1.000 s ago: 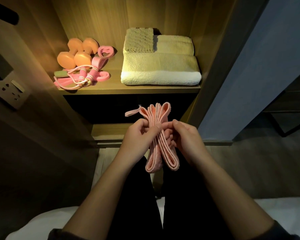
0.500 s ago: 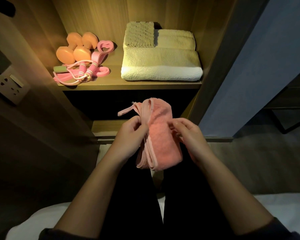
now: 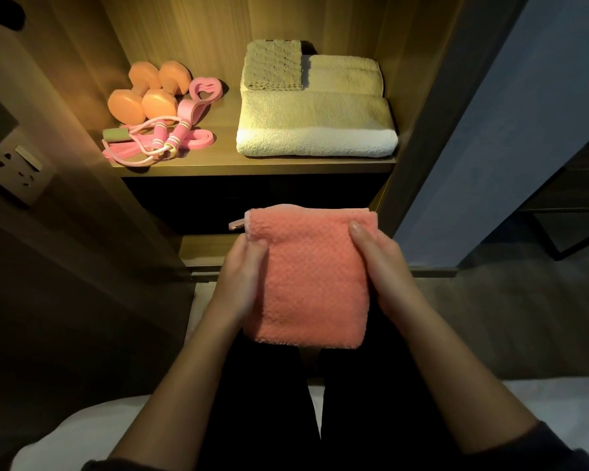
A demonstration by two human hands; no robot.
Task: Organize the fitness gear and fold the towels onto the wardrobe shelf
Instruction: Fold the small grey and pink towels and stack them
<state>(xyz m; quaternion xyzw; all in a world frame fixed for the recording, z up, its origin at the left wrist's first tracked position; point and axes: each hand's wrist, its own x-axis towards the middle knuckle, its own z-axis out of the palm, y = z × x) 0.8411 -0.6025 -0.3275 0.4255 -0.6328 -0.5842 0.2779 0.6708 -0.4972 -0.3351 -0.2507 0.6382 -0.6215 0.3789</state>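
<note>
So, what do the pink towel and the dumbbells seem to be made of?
The pink towel: soft plush fabric, probably microfibre; its face shows a waffle-like dotted pile. The dumbbells: likely a smooth matte rubber or vinyl coating, orange; no metal shows, so the core is unknown.

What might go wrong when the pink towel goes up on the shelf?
The left hand and right hand grip the folded pink towel only at its sides, so the layers may flop open while lifting. The towel stack on the shelf already carries two smaller towels on top; another may sit crooked or slide. The gap beside the jump rope looks narrow, so the towel may snag it.
</note>
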